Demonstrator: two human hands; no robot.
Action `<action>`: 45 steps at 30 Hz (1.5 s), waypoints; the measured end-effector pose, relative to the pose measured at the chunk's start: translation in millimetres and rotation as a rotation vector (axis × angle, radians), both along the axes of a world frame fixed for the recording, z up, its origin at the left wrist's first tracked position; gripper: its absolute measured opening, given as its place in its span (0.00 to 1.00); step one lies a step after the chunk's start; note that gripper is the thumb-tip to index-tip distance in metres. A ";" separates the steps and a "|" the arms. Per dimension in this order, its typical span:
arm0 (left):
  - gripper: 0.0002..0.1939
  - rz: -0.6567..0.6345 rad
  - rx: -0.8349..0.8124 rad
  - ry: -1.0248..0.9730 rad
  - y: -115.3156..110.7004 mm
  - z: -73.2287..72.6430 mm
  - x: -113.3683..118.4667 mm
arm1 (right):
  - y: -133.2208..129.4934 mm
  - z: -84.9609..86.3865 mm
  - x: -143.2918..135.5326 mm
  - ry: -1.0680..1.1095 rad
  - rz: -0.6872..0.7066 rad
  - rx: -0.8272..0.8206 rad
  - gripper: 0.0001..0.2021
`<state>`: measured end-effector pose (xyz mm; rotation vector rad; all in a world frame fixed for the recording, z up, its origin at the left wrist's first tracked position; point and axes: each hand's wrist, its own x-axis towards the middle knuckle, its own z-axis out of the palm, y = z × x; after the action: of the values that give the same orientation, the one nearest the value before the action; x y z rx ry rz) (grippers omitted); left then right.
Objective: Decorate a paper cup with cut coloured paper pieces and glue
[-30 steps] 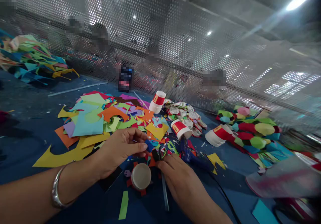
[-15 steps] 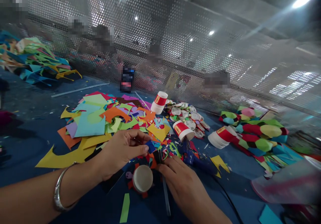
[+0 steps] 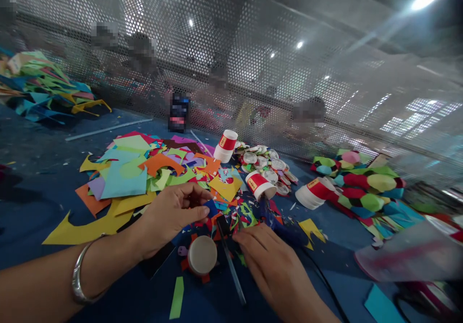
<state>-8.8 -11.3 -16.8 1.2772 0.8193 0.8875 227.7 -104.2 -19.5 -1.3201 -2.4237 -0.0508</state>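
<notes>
Pinched between thumb and fingers of my left hand is a small blue paper piece. My right hand is closed, its fingertips beside a dark object and paper scraps; what they hold, if anything, is hidden. A clear stick lies just left of those fingers. Between and below my hands sits a round white cup piece with orange paper tabs around it and a small purple piece at its left. A green paper strip lies nearer to me. Behind my right hand is a blue glue gun with a black cord.
Colored paper scraps spread beyond my left hand. Stacked red-and-white cups and a pile of round pieces are behind. At the right are colorful crafts and a translucent container. A perforated metal screen rises behind.
My right hand has moved slightly away from my left hand, and more of the clear stick shows. The blue piece stays in my left hand. The whole view has shifted a little.
</notes>
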 end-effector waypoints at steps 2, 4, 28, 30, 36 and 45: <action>0.14 0.009 -0.019 0.009 -0.2 -0.6 0.1 | -3.7 0.3 12.3 0.002 -0.065 0.033 0.14; 0.14 0.021 -0.042 0.026 -0.7 -0.8 0.1 | -7.1 -0.5 29.8 -0.007 -0.157 0.051 0.13; 0.12 0.003 -0.087 -0.072 -2.8 0.7 0.8 | -11.8 -3.2 8.7 -0.028 -0.284 -0.180 0.03; 0.12 0.004 -0.125 -0.099 -4.0 1.6 1.1 | -7.9 -0.2 5.0 -0.072 -0.317 -0.234 0.03; 0.13 -0.038 -0.221 -0.196 -4.4 2.7 0.9 | 0.3 4.3 2.7 -0.059 -0.369 -0.296 0.06; 0.13 -0.049 -0.249 -0.205 -6.1 5.2 1.0 | 9.4 15.1 11.3 0.292 -0.414 -0.282 0.05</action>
<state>-7.8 -17.4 -11.6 0.9680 0.7084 0.8341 239.0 -94.9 -4.4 -1.7959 -1.9343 0.3603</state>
